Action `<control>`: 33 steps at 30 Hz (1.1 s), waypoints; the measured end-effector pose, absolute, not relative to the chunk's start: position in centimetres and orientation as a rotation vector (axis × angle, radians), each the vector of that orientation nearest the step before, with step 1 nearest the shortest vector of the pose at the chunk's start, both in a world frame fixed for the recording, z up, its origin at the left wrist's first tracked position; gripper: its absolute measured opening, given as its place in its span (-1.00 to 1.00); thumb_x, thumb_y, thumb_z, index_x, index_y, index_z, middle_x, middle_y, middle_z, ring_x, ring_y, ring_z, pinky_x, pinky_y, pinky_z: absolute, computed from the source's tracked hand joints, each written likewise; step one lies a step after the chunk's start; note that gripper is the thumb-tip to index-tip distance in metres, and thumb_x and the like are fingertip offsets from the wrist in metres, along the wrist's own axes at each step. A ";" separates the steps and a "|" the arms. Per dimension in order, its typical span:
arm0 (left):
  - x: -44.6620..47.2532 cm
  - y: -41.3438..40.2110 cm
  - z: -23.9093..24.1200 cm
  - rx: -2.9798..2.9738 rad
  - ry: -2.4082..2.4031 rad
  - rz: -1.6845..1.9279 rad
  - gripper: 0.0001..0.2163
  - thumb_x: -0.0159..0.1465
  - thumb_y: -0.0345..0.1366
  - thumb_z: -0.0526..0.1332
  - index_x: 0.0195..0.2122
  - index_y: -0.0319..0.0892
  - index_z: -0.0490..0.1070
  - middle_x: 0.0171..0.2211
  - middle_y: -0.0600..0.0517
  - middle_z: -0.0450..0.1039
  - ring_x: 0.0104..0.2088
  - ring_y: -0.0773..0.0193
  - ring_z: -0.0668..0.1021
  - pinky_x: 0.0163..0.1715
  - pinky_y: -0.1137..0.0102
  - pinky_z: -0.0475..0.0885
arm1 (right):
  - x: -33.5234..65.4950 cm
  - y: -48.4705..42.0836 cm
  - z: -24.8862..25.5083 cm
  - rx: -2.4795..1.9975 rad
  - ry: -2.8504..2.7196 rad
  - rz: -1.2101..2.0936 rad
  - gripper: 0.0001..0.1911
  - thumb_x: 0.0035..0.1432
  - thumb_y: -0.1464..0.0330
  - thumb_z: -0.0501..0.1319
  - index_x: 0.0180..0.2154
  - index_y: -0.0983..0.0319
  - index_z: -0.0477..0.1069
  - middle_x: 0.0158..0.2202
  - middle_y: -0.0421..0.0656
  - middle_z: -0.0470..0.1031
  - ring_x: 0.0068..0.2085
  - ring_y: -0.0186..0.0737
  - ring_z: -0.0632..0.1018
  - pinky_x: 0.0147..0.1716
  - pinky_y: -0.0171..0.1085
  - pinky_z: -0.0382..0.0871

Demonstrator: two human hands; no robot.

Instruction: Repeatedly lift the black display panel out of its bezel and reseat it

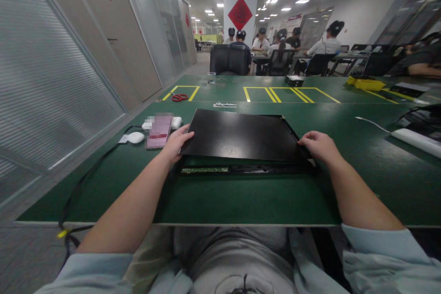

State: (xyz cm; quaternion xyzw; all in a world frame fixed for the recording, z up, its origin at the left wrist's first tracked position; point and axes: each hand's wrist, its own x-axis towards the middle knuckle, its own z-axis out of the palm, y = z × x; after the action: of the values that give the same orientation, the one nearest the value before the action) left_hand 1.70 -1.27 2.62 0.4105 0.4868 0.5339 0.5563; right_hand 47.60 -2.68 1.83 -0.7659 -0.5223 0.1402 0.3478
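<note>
A flat black panel [241, 135] lies on a black frame [241, 169] on the green table [241, 197] in front of me. Its near edge is raised a little, showing a green circuit strip [205, 170] underneath. My left hand [177, 142] grips the panel's near left corner with fingers curled round the edge. My right hand [319, 145] grips the near right corner the same way.
A pink phone [158, 132], a white charger [135, 137] with a black cable and a white case [176, 122] lie to the left. Red scissors [179, 97], a plastic cup [211, 77], a yellow tray [367, 83] and a white power strip [415, 140] sit farther off. Several people sit at far tables.
</note>
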 end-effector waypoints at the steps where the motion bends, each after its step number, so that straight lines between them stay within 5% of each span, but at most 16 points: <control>1: 1.7 -1.3 2.6 0.975 1.148 1.256 -0.49 0.14 -0.46 0.35 0.16 -0.22 0.52 -0.25 -0.05 0.71 -0.32 0.17 0.71 -0.39 0.43 0.58 | 47.6 -2.6 1.8 -2.020 -1.374 0.349 -0.93 -0.07 0.34 0.34 -0.52 0.18 0.50 -0.56 -0.17 0.46 -0.47 -0.20 0.45 -0.49 -0.28 0.26; 19: 1.8 -1.4 2.5 0.964 1.129 1.236 -0.47 0.19 -0.52 0.30 0.23 -0.27 0.45 -0.19 -0.12 0.70 -0.28 0.15 0.72 -0.34 0.42 0.60 | 47.3 -2.8 1.8 -2.132 -1.505 0.238 -0.86 0.04 0.26 0.25 -0.39 0.16 0.53 -0.47 -0.12 0.53 -0.42 -0.12 0.52 -0.37 -0.20 0.32; 26: 1.7 -1.3 2.5 0.888 1.196 1.277 -0.32 0.21 -0.56 0.31 0.38 -0.25 0.28 -0.16 -0.13 0.70 -0.25 0.13 0.73 -0.27 0.38 0.62 | 47.1 -3.0 1.7 -2.111 -1.502 0.202 -0.86 0.02 0.26 0.25 -0.41 0.16 0.54 -0.47 -0.11 0.54 -0.39 -0.11 0.53 -0.35 -0.20 0.33; 33: 2.0 -1.3 2.7 0.913 1.190 1.265 -0.42 0.22 -0.57 0.26 0.31 -0.28 0.37 -0.22 -0.11 0.71 -0.30 0.18 0.72 -0.31 0.43 0.61 | 47.3 -2.9 1.5 -2.080 -1.518 0.192 -0.85 0.01 0.25 0.24 -0.40 0.16 0.54 -0.50 -0.13 0.52 -0.41 -0.11 0.52 -0.38 -0.20 0.31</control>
State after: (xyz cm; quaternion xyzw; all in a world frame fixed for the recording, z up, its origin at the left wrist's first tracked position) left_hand 2.01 -1.30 2.68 0.3868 0.5039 0.5358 0.5563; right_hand 47.31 -2.89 1.53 -0.7742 -0.5652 0.0715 0.2759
